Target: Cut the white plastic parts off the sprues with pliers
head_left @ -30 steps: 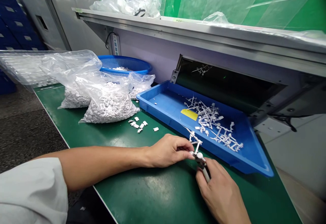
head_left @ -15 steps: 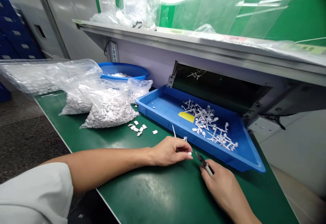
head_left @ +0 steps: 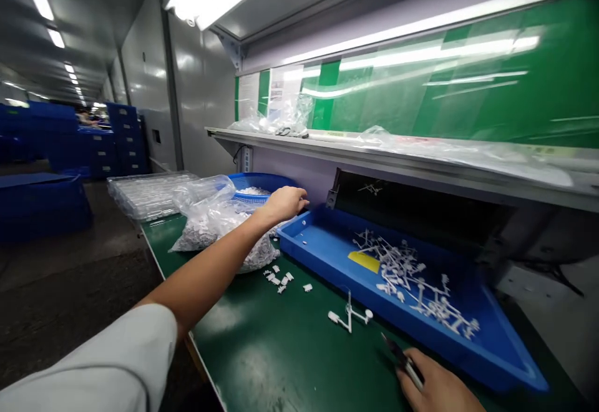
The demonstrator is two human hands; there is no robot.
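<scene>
Sprue [head_left: 349, 320]: one, white, on bench [head_left: 266, 349], at ten o'clock from cutters [head_left: 403, 361]. Right hand [head_left: 433, 382]: fingers wrapped round cutters. Left hand [head_left: 284, 203]: at eleven o'clock from sprue, near tray [head_left: 327, 237], fingers loosely curled; whether they hold anything cannot be told.

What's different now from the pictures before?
The left hand let go of the white branched plastic piece, which now lies on the green tabletop, and moved forward and left, near the blue basket. The right hand still holds the cutting pliers. The blue tray and small loose white parts stayed put.
</scene>
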